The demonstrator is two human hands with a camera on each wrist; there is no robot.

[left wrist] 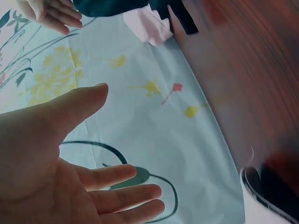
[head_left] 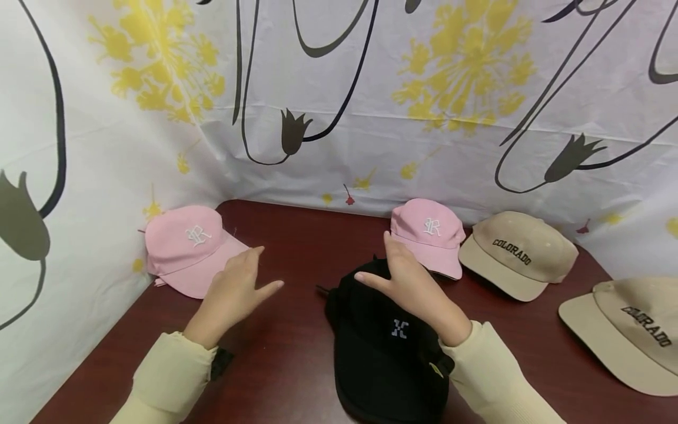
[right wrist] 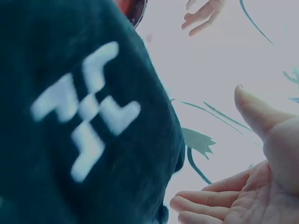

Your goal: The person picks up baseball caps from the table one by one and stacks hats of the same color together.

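Observation:
A black cap [head_left: 371,353] with a small white emblem sits on the dark red table, brim toward me. My right hand [head_left: 413,288] hovers over its crown, fingers extended and thumb apart; in the right wrist view the palm [right wrist: 261,191] faces the black cap [right wrist: 154,140] and holds nothing. At the left, my left hand [head_left: 230,294] is raised in front of a pink cap [head_left: 182,247] with a white letter, overlapping its brim in the head view. The left wrist view shows that hand [left wrist: 60,158] with thumb and fingers spread and nothing in it.
A second pink cap [head_left: 429,227] stands at the back, beside a beige COLORADO cap [head_left: 519,247]. Another beige cap [head_left: 635,335] lies at the right edge. A patterned white cloth [head_left: 339,70] hangs behind the table [head_left: 286,353].

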